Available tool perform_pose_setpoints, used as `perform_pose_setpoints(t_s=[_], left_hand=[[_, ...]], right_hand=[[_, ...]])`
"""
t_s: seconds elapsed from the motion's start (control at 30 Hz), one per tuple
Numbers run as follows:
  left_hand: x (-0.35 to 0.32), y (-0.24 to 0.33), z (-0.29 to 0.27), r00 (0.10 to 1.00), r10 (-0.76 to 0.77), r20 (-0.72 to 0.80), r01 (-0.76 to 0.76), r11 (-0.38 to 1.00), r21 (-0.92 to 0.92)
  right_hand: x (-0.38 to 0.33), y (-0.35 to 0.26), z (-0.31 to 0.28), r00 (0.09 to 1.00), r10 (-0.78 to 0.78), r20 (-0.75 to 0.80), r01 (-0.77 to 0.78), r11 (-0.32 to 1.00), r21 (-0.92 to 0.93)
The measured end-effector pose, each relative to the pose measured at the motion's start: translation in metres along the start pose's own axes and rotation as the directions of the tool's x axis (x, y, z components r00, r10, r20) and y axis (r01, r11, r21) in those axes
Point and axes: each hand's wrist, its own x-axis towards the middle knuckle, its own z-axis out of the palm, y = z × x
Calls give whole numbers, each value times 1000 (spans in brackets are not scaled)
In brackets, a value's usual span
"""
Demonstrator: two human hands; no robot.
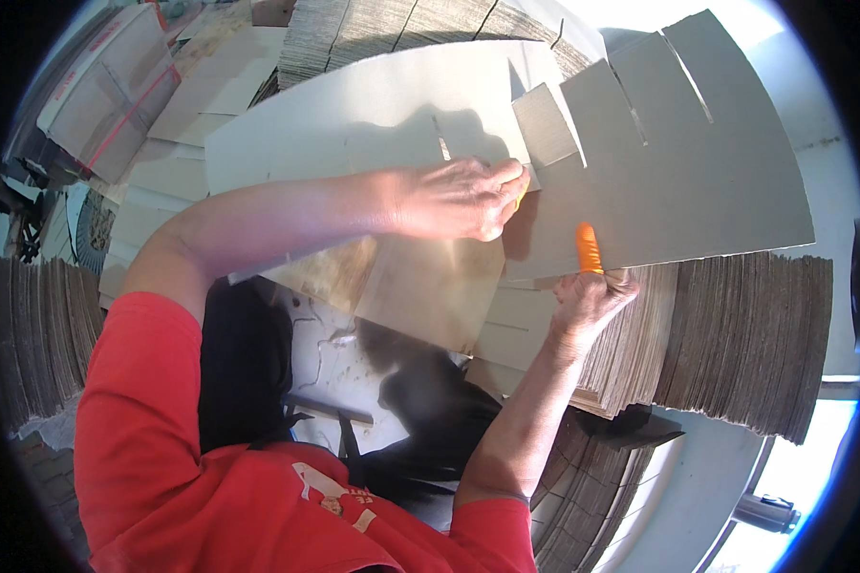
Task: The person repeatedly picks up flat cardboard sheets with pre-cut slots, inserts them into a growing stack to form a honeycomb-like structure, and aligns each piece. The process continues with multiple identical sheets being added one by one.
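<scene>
Two slotted cardboard sheets meet in front of me: a pale left cardboard sheet [306, 115] and a greyer right cardboard sheet [707, 181] with long narrow slits. My left hand [459, 196] lies across the left sheet with its fingers curled closed at the edge where the sheets meet; a bit of yellow shows at its fingertips, which are partly hidden. My right hand [597, 296] grips the near edge of the right sheet. An orange finger cover [590, 248] on one of its digits lies on top of the sheet, and the other fingers are underneath. A small cardboard flap [547, 126] sits between the sheets.
Tall stacks of cardboard [745, 344] stand at the right, with another stack [38, 334] at the far left and bundled sheets [382, 33] behind. A clear-sided box [115, 95] is at the far left. Flat boards [430, 286] lie below my hands, above my lap.
</scene>
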Motion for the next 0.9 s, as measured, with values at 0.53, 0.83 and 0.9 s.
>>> perform_pose_setpoints(t_s=[0.53, 0.83, 0.9], left_hand=[[-21, -2, 10, 997, 58, -53, -58, 998, 6], [-24, 5, 8, 994, 71, -86, -61, 991, 116], [-21, 19, 3, 975, 205, -91, -181, 959, 219]], right_hand=[[7, 14, -24, 968, -204, 148, 223, 967, -122], [6, -7, -17, 984, -62, 167, 75, 994, -74], [8, 7, -21, 982, -100, 163, 117, 988, -102]])
